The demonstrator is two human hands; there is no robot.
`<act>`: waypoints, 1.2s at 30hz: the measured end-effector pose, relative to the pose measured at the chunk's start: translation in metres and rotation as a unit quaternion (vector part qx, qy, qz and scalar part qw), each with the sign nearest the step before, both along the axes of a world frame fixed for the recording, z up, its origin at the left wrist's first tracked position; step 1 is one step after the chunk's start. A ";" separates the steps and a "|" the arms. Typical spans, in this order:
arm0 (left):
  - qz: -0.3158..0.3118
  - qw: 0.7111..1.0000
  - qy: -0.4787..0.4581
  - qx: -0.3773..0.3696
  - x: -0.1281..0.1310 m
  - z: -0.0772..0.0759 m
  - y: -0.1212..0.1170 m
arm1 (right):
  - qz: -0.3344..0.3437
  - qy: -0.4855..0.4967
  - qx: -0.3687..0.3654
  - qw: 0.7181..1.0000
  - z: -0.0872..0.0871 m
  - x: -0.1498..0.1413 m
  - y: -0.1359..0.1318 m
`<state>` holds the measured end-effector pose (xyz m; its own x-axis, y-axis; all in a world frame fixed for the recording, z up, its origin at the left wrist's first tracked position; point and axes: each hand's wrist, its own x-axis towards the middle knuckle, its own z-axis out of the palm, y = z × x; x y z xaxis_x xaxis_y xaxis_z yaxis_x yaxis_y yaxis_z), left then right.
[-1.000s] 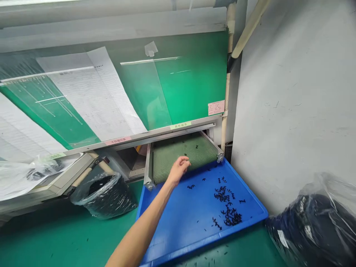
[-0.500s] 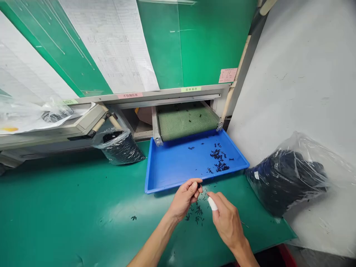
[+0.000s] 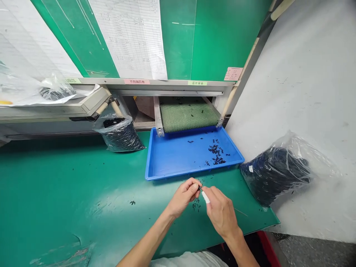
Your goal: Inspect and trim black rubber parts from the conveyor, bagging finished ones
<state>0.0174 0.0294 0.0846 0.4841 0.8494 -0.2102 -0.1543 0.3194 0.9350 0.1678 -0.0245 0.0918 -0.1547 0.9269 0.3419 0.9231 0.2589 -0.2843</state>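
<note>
My left hand (image 3: 182, 198) is closed in a pinch around a small black plastic part (image 3: 199, 188), held just in front of the blue tray. Against the same part come the fingertips of my right hand (image 3: 223, 213), which is closed too. A white wrap (image 3: 205, 197) covers its thumb. Whatever the right fingers grip is hidden. Behind that hand a thin rod (image 3: 241, 212) shows, and I cannot tell whether it is held or lying down. Below both hands, loose black bits (image 3: 196, 205) are scattered on the green tabletop (image 3: 116, 185).
Several black parts lie in the right half of the blue tray (image 3: 169, 171). A green conveyor belt (image 3: 189, 116) ends over its back edge. Bags of black parts stand left (image 3: 122, 137) and right (image 3: 278, 174). A grey wall (image 3: 311, 92) bounds the right side.
My left hand has come back from the conveyor belt, now holding a black part. My right hand has entered view and closed in on the left. The view has tilted down.
</note>
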 end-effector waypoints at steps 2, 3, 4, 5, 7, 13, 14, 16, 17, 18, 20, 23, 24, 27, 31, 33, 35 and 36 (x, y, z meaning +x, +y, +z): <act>0.000 1.000 0.002 0.024 -0.002 -0.002 0.001 | 0.000 -0.024 0.006 1.000 0.000 -0.003 0.000; 0.000 0.999 -0.001 0.036 -0.004 -0.005 0.002 | 0.000 -0.035 0.008 0.999 -0.001 -0.005 0.000; -0.001 0.999 -0.007 0.047 -0.005 -0.007 0.003 | 0.001 -0.044 0.008 0.999 -0.002 -0.007 0.001; -0.001 0.998 -0.015 0.054 -0.006 -0.011 0.003 | 0.003 -0.048 0.004 0.999 -0.004 -0.009 0.001; 0.007 0.998 -0.025 0.056 -0.007 -0.021 0.004 | 0.004 -0.044 -0.013 0.999 -0.010 -0.016 0.002; 0.095 0.994 -0.016 0.043 -0.008 -0.066 -0.005 | -0.034 0.117 -0.141 0.982 -0.036 -0.038 0.006; 0.106 0.994 -0.011 0.040 -0.007 -0.073 -0.007 | -0.042 0.151 -0.179 0.971 -0.041 -0.041 0.008; 0.118 0.993 -0.011 0.028 -0.006 -0.085 -0.010 | -0.059 0.200 -0.244 0.947 -0.050 -0.043 0.011; 0.122 0.992 -0.015 0.020 -0.006 -0.088 -0.010 | -0.065 0.214 -0.266 0.938 -0.053 -0.042 0.013; 0.124 0.992 -0.017 0.010 -0.006 -0.090 -0.010 | -0.068 0.224 -0.280 0.931 -0.056 -0.041 0.014; 0.126 0.991 -0.027 -0.025 -0.009 -0.092 -0.008 | -0.070 0.235 -0.290 0.925 -0.061 -0.035 0.016; 0.149 0.979 -0.081 -0.110 -0.018 -0.088 -0.002 | -0.082 0.241 -0.289 0.923 -0.066 -0.016 0.017; 0.160 0.971 -0.112 -0.140 -0.021 -0.086 0.000 | -0.089 0.234 -0.283 0.926 -0.069 -0.007 0.017; 0.187 0.936 -0.205 -0.216 -0.029 -0.075 0.007 | -0.113 0.175 -0.241 0.948 -0.082 0.023 0.018; 0.195 0.918 -0.232 -0.256 -0.029 -0.046 0.029 | -0.145 0.072 -0.188 0.969 -0.116 0.061 0.021; 0.188 0.931 -0.208 -0.233 -0.026 -0.026 0.051 | -0.150 0.037 -0.152 0.976 -0.137 0.074 0.022; 0.185 0.946 -0.180 -0.197 -0.024 -0.002 0.081 | -0.143 0.020 -0.111 0.983 -0.159 0.082 0.020; 0.187 0.951 -0.168 -0.180 -0.023 0.010 0.099 | -0.137 0.017 -0.092 0.986 -0.170 0.084 0.018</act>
<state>-0.0055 0.1281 0.0947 0.2542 0.8773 -0.4070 -0.5909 0.4741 0.6527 0.2516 -0.0069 -0.0778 0.1182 0.9794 0.1638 0.9404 -0.0575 -0.3351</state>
